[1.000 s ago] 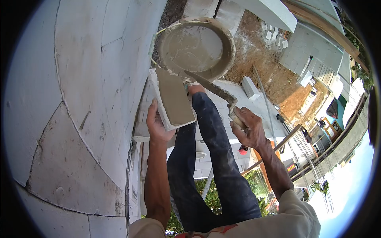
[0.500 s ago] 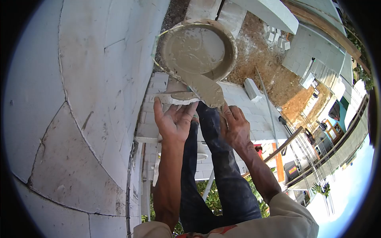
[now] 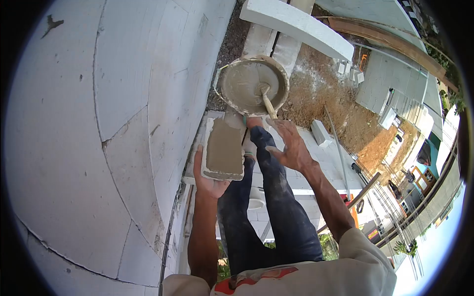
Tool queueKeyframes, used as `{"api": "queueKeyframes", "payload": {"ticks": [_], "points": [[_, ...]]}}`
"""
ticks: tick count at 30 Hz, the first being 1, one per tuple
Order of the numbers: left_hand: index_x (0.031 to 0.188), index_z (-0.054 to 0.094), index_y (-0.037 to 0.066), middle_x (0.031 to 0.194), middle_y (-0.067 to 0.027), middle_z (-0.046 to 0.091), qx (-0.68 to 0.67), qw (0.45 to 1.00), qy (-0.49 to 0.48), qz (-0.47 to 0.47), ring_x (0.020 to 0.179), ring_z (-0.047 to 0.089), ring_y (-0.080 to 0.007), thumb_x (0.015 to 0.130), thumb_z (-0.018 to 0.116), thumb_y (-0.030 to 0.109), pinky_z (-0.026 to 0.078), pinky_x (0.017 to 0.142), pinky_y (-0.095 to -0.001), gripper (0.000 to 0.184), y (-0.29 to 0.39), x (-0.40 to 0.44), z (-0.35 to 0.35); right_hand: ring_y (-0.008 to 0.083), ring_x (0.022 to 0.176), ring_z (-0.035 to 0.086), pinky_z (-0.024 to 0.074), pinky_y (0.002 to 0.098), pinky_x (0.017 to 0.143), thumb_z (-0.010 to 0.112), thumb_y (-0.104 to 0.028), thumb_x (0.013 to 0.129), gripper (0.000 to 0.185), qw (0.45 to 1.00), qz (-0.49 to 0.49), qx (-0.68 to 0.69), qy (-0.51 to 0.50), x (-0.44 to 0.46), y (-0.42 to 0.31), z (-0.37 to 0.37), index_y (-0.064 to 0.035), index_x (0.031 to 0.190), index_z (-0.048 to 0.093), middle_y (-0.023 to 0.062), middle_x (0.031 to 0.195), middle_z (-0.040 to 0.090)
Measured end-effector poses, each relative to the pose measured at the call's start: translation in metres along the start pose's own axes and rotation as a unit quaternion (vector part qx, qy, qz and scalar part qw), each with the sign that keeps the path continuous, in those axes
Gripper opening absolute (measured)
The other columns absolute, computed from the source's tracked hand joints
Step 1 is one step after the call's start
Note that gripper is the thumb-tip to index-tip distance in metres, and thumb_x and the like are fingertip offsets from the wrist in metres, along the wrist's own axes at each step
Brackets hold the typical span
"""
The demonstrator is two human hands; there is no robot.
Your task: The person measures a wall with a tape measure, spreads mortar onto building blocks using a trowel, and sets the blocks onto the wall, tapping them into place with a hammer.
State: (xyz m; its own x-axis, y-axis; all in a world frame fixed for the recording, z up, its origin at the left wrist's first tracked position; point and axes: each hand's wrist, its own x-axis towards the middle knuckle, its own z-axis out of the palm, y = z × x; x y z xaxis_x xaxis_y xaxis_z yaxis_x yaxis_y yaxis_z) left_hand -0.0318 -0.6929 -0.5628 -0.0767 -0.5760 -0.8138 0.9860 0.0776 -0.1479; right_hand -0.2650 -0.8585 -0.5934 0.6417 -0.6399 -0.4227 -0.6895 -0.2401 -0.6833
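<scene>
A white block (image 3: 209,173), its upper face spread with grey-brown mortar (image 3: 224,148), rests in my left hand (image 3: 210,185), whose fingers cup its near end. To the right, my right hand (image 3: 292,148) has its fingers stretched out and thumb apart, with nothing in its grasp. Just beyond those fingertips is the end of the trowel's handle (image 3: 268,104). The trowel leans out of a round bucket (image 3: 285,81) of wet mortar, and its blade is sunk out of sight.
A white block wall (image 3: 123,133) rises close along my left. Beyond the bucket lies a long white block (image 3: 301,27). At the right, a loose block (image 3: 321,133) and a thin pole (image 3: 337,148) are near bare soil (image 3: 340,111). My legs are below my hands.
The trowel has left my right hand and now stands in the bucket. My right hand has opened. In my left hand, the block has turned its mortar-coated face into view.
</scene>
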Motion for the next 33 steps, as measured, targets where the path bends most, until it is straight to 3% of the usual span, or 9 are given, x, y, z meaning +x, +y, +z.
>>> {"api": "queueKeyframes", "payload": {"ticks": [6,7,11,16,22,26,28,31,33], "points": [[0.153,0.049,0.000,0.136,-0.0249,0.067,0.053,0.992,-0.107,-0.051,0.116,0.072,-0.0405,0.108,0.036,0.063,0.064,0.092,-0.0497,0.079,-0.001,-0.132,0.053,0.0393,0.151,0.038,0.0232,0.0522,0.131,0.091,-0.028,0.078,0.107,0.958,-0.198,-0.058,-0.199,-0.020,-0.177,-0.103,-0.0092,0.164,0.031,0.0192,0.160,0.043],[0.152,0.051,0.003,0.134,-0.0256,0.067,0.085,0.991,-0.080,-0.064,0.113,0.072,-0.0395,0.106,0.037,0.066,0.062,0.091,-0.0499,0.079,0.000,-0.156,0.057,0.0354,0.153,0.036,0.0160,0.0566,0.132,0.091,-0.013,0.071,0.114,0.954,-0.214,-0.023,-0.211,-0.025,-0.204,-0.112,-0.0104,0.166,0.027,0.0161,0.158,0.045],[0.150,0.055,0.010,0.136,-0.0196,0.068,0.141,0.987,0.070,-0.035,0.109,0.073,-0.0363,0.105,0.040,0.068,0.061,0.088,-0.0484,0.075,-0.013,-0.249,0.098,0.0350,0.155,0.035,0.0141,0.0576,0.132,0.094,-0.015,0.066,0.130,0.894,-0.365,-0.072,-0.251,-0.037,-0.287,-0.135,-0.0117,0.169,0.015,0.0176,0.163,0.042],[0.144,0.062,0.019,0.135,-0.0121,0.069,0.140,0.988,0.057,0.007,0.114,0.072,-0.0315,0.102,0.048,0.071,0.062,0.086,-0.0509,0.069,-0.035,-0.345,0.088,0.0352,0.153,0.038,0.0144,0.0588,0.131,0.096,-0.027,0.066,0.134,0.782,-0.484,-0.143,-0.366,-0.066,-0.385,-0.134,-0.0124,0.169,0.012,0.0194,0.162,0.041],[0.148,0.057,0.020,0.130,-0.0110,0.070,0.135,0.980,0.051,0.140,0.114,0.071,-0.0292,0.096,0.047,0.080,0.061,0.082,-0.0539,0.080,-0.079,-0.463,0.059,0.0394,0.146,0.046,0.0150,0.0595,0.130,0.094,-0.034,0.069,0.130,0.639,-0.582,-0.152,-0.479,-0.131,-0.487,-0.094,-0.0011,0.166,0.014,0.0254,0.152,0.051],[0.151,0.052,0.014,0.131,-0.0167,0.068,0.104,0.949,-0.017,0.299,0.110,0.072,-0.0312,0.105,0.040,0.071,0.062,0.090,-0.0518,0.075,-0.119,-0.553,-0.005,0.0414,0.139,0.052,0.0169,0.0595,0.129,0.095,-0.032,0.065,0.130,0.580,-0.625,-0.178,-0.490,-0.204,-0.556,-0.044,0.0070,0.162,0.018,0.0278,0.144,0.056],[0.152,0.051,0.012,0.131,-0.0173,0.068,0.070,0.931,-0.051,0.354,0.108,0.073,-0.0335,0.109,0.042,0.059,0.062,0.096,-0.0476,0.064,-0.150,-0.568,-0.064,0.0440,0.143,0.046,0.0177,0.0566,0.129,0.098,-0.028,0.057,0.134,0.613,-0.604,-0.121,-0.494,-0.236,-0.583,-0.014,0.0053,0.162,0.022,0.0286,0.144,0.055],[0.144,0.061,0.010,0.138,-0.0173,0.065,0.146,0.813,0.044,0.561,0.117,0.069,-0.0303,0.109,0.049,0.055,0.056,0.101,-0.0476,0.057,-0.193,-0.595,-0.108,0.0436,0.141,0.046,0.0287,0.0551,0.124,0.099,-0.028,0.055,0.136,0.621,-0.612,-0.125,-0.474,-0.310,-0.628,0.029,0.0038,0.162,0.020,0.0267,0.143,0.055],[0.130,0.069,0.002,0.136,-0.0182,0.067,0.295,0.569,0.347,0.684,0.117,0.069,-0.0321,0.105,0.066,0.036,0.055,0.100,-0.0448,0.042,-0.214,-0.639,-0.103,0.0430,0.135,0.048,0.0286,0.0561,0.122,0.098,-0.030,0.059,0.134,0.623,-0.635,-0.067,-0.452,-0.353,-0.646,0.063,0.0074,0.161,0.019,0.0265,0.137,0.058]]}}
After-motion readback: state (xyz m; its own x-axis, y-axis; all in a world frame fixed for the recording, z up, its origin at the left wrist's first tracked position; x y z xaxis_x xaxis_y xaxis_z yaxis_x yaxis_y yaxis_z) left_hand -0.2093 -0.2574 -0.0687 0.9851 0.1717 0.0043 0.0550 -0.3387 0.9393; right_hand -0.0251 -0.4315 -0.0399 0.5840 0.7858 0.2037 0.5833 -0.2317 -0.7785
